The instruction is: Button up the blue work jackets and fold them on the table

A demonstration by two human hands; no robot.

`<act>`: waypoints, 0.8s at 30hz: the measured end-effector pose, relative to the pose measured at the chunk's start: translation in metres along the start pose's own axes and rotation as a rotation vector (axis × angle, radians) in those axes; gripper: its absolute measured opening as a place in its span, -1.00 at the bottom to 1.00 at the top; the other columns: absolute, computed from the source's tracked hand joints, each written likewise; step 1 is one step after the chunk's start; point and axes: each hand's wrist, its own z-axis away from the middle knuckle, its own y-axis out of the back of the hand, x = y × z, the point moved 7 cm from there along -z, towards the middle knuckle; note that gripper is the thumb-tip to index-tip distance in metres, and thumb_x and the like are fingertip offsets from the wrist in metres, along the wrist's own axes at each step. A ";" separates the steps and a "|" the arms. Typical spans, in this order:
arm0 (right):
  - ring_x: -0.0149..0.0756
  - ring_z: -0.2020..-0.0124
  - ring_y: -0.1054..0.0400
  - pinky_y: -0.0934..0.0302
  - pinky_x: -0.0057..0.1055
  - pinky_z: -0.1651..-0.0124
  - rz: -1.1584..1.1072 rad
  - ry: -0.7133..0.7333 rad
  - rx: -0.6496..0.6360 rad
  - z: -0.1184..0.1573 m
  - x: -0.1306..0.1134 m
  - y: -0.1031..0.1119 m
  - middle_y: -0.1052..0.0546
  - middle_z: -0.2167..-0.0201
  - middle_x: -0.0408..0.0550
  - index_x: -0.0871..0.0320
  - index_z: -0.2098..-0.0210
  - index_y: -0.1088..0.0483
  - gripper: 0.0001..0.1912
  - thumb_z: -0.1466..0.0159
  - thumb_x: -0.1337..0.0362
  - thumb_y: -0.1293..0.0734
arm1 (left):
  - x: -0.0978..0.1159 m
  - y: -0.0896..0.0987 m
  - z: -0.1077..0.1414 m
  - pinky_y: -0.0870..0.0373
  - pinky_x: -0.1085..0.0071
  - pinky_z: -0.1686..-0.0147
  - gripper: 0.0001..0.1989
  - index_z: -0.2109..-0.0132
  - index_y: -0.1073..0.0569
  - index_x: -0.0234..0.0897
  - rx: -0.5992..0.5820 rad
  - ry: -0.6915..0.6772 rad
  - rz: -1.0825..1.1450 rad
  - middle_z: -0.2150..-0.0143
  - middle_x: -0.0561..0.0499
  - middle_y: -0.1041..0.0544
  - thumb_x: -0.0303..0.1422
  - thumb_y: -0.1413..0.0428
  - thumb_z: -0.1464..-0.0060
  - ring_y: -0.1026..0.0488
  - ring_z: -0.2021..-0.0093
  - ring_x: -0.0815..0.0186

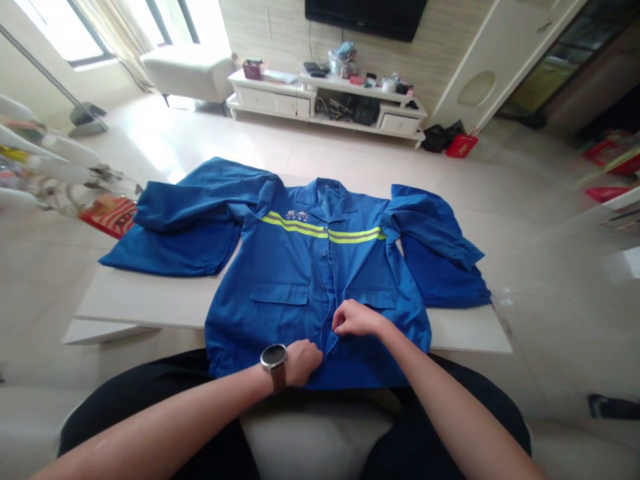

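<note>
Two hands (303,363) (357,318) on jacket (280,260) — grip unclear

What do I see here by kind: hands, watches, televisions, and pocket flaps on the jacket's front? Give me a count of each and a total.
Hands: 2 (left hand, right hand)
Watch: 1
TV: 1
Flaps on the jacket: 2 (left flap, right flap)
Total: 6
</note>
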 end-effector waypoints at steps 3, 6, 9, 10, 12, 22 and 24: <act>-0.38 0.47 -0.46 -0.20 -0.57 0.42 -0.079 0.006 -0.098 0.002 0.004 -0.012 -0.60 0.53 -0.15 0.20 0.31 -0.66 -0.79 -0.07 0.40 -0.40 | -0.015 0.011 -0.004 -0.53 0.31 0.27 -0.92 0.35 -0.62 -0.27 -0.071 -0.003 0.179 0.31 -0.12 -0.67 -0.45 -0.21 0.02 -0.62 0.29 0.11; -0.39 0.47 -0.43 -0.19 -0.55 0.41 -0.082 0.017 -0.063 0.001 0.004 -0.013 -0.59 0.51 -0.17 0.19 0.26 -0.63 -0.79 -0.12 0.37 -0.39 | -0.039 0.047 -0.009 -0.46 0.40 0.31 -0.87 0.32 -0.60 -0.22 0.083 0.029 0.357 0.35 -0.01 -0.64 -0.43 -0.14 -0.05 -0.58 0.33 0.23; -0.37 0.42 -0.43 -0.23 -0.52 0.34 -0.106 0.077 0.063 0.004 -0.001 0.000 -0.58 0.43 -0.18 0.16 0.08 -0.58 -0.69 -0.16 0.32 -0.42 | -0.062 0.084 -0.007 -0.48 0.34 0.07 -0.77 0.08 -0.58 -0.22 0.413 0.086 0.353 0.12 -0.07 -0.64 -0.36 -0.12 -0.14 -0.56 0.09 0.19; -0.36 0.39 -0.44 -0.26 -0.50 0.30 -0.125 0.100 0.113 0.007 -0.001 0.008 -0.59 0.38 -0.17 0.15 0.03 -0.55 -0.65 -0.17 0.31 -0.42 | -0.065 0.090 -0.006 -0.45 0.29 -0.06 -0.68 -0.05 -0.54 -0.20 0.487 0.079 0.327 -0.04 -0.10 -0.60 -0.32 -0.14 -0.14 -0.52 -0.07 0.14; -0.32 0.27 -0.47 -0.31 -0.45 0.17 -0.113 0.118 0.286 0.019 0.005 0.035 -0.60 0.25 -0.12 0.12 -0.01 -0.49 -0.63 -0.20 0.31 -0.41 | -0.065 0.089 -0.007 -0.29 0.10 -0.30 -0.45 -0.30 -0.39 -0.10 0.515 0.046 0.274 -0.38 -0.12 -0.37 -0.24 -0.17 -0.16 -0.26 -0.38 0.02; -0.04 0.02 -0.44 -0.24 -0.27 0.02 0.428 -0.642 0.728 0.110 0.123 0.120 -0.45 -0.08 0.22 0.18 -0.22 -0.28 -0.51 -0.31 0.29 -0.33 | -0.068 0.061 -0.011 -0.10 -0.29 -0.32 -0.22 -0.45 -0.22 0.11 0.206 0.145 0.152 -0.58 -0.06 0.02 -0.23 -0.21 -0.11 -0.01 -0.49 -0.20; -0.09 0.11 -0.48 -0.22 -0.32 0.11 0.411 -0.673 0.610 0.108 0.131 0.114 -0.53 0.07 0.17 0.16 -0.19 -0.28 -0.53 -0.28 0.42 -0.28 | -0.066 0.066 -0.008 -0.21 -0.26 -0.25 -0.24 -0.42 -0.27 0.13 0.206 0.127 0.141 -0.55 -0.08 -0.06 -0.22 -0.23 -0.08 -0.13 -0.42 -0.21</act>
